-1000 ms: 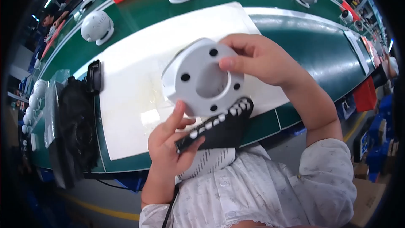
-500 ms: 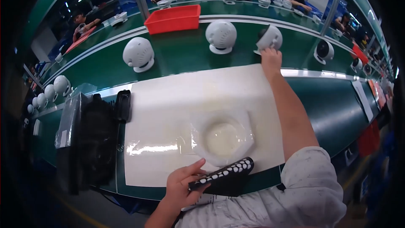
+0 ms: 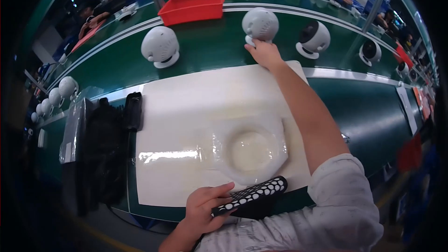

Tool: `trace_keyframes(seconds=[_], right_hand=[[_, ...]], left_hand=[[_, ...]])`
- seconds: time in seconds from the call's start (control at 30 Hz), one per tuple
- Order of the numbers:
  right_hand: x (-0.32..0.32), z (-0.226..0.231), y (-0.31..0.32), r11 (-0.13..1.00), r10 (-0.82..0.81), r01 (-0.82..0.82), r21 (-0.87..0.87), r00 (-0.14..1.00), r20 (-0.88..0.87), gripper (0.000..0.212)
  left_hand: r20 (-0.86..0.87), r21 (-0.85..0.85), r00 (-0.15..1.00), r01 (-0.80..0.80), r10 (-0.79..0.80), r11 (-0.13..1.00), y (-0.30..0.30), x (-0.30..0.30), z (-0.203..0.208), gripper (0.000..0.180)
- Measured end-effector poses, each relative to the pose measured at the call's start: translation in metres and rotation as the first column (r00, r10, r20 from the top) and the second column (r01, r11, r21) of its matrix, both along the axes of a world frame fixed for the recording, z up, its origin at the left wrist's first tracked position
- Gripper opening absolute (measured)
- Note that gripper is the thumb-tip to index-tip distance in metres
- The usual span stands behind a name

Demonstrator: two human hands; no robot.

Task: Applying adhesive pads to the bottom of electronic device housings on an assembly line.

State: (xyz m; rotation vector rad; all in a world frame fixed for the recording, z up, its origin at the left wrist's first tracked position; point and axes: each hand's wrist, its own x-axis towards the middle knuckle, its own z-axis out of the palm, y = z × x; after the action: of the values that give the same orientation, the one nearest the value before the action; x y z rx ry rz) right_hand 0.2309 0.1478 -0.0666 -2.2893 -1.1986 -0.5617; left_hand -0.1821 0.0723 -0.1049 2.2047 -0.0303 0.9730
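Observation:
In my left hand is a black perforated piece with rows of white oval spots, held low at the mat's near edge. My right hand reaches far forward onto the green belt, its fingers closed at the foot of a white ball-shaped device on a round stand. To its right stands a similar device with a black face, untouched. Another white ball-shaped device is at the left. Below my arms, a clear-wrapped white ring-shaped holder rests on the cream mat.
A red bin stands beyond the belt. Left of the mat lie a small black tray, dark bundled material and a plastic-wrapped box. More white devices line the belt's left. Other people work across the line.
My right hand has let go of the right device, which now stands upright with its black face turned left, and moved left to the middle one. The left hand keeps its hold.

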Motion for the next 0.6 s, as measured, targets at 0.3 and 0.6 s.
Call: trace_keyframes(seconds=[0.3,0.6], right_hand=[[0.005,-0.023,0.006,0.989,-0.143,0.139,0.05,0.986,0.083,0.041],[0.018,-0.025,-0.004,0.975,-0.224,0.224,0.015,0.974,0.042,0.042]], left_hand=[[-0.038,-0.031,0.997,-0.067,0.066,0.997,-0.003,-0.001,-0.007,0.019],[-0.066,-0.029,0.994,-0.087,0.085,0.996,-0.005,0.007,-0.004,0.031]])
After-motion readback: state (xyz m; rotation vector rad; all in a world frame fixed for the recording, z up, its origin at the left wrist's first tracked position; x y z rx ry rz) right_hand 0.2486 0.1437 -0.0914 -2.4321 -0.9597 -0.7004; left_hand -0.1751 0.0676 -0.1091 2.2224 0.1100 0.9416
